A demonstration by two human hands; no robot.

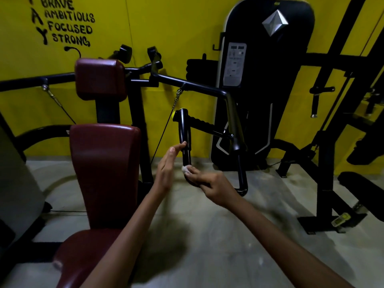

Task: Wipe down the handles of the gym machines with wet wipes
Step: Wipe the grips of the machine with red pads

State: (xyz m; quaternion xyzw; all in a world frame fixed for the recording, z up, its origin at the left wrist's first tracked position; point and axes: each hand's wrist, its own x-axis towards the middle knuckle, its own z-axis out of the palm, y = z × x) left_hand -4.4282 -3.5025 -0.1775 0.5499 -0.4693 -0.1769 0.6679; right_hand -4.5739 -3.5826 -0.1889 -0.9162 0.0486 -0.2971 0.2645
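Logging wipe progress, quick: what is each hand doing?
Left hand: open, fingertips touching the handle.
Right hand: pinching the wipe against the handle's lower end.

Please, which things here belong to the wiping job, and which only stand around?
For the job: wet wipe pinched by right hand; black handle, touched by left hand's straight fingers.

Standing around: maroon seat back, headrest pad, weight stack cover.

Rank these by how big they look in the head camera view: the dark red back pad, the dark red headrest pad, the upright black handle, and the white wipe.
1. back pad
2. headrest pad
3. upright black handle
4. white wipe, mostly hidden in the right hand
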